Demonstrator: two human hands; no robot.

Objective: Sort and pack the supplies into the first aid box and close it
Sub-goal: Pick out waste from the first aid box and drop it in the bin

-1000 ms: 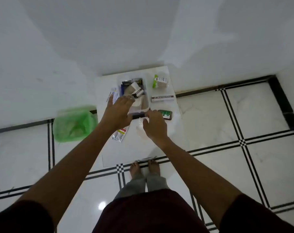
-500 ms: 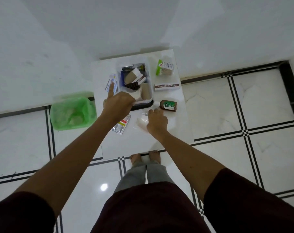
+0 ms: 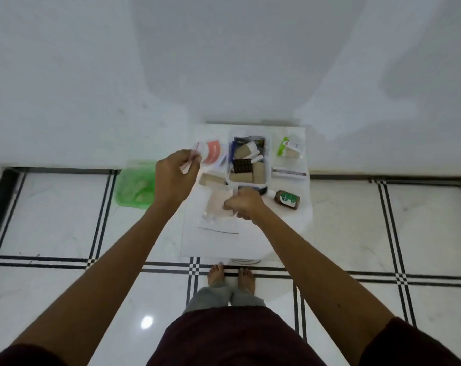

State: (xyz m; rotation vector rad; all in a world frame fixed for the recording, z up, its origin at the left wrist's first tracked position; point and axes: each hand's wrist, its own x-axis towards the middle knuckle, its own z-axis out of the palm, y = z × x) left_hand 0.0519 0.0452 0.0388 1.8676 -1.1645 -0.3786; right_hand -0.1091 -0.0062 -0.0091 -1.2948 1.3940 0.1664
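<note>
The first aid box [image 3: 249, 161] sits open just beyond the right hand [image 3: 244, 203], already part filled with packets, so packing is under way but not finished. A brown bottle [image 3: 287, 199] just to that hand's right, a long flat carton [image 3: 289, 173] and a green-and-white carton [image 3: 288, 147] beyond it are not yet packed on the bench [image 3: 250, 244]. The left hand [image 3: 175, 175] pinches a thin white packet [image 3: 191, 161] (blurred). The right hand is curled nearly closed on a clear plastic pouch [image 3: 219, 215]. No lid is identifiable.
</note>
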